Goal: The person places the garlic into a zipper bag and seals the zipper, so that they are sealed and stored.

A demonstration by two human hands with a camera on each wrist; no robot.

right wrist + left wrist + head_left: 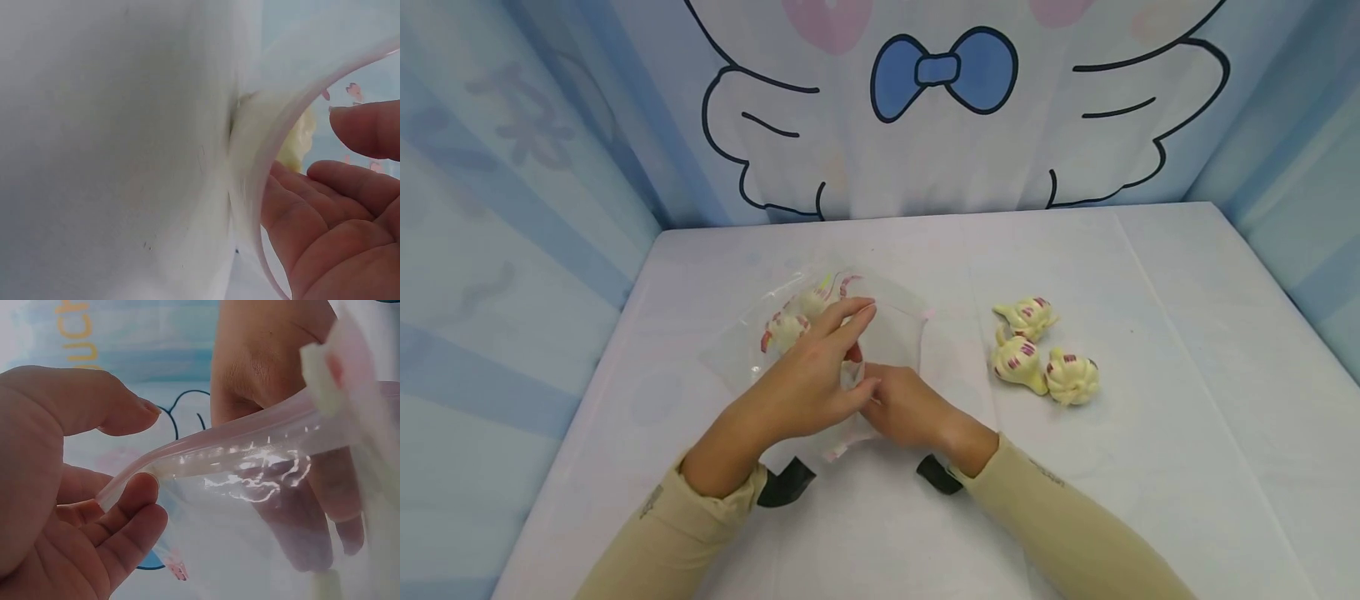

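Note:
A clear plastic bag lies on the table with pale yellow, garlic-like bulbs with red-purple streaks inside. At its mouth, my left hand holds the bag's edge between curled fingers, the thumb lifted away, as the left wrist view shows. My right hand is at the mouth too; in the left wrist view its fingers hang down, seen through the clear film. The right wrist view shows this hand with loosely bent fingers and thumb apart, the bag's rim across it and a pale bulb beyond the fingertips.
Three similar bulbs sit grouped on the white tablecloth to the right of the bag. Black straps show beneath both wrists. A printed curtain hangs behind the table, with more curtain along both sides.

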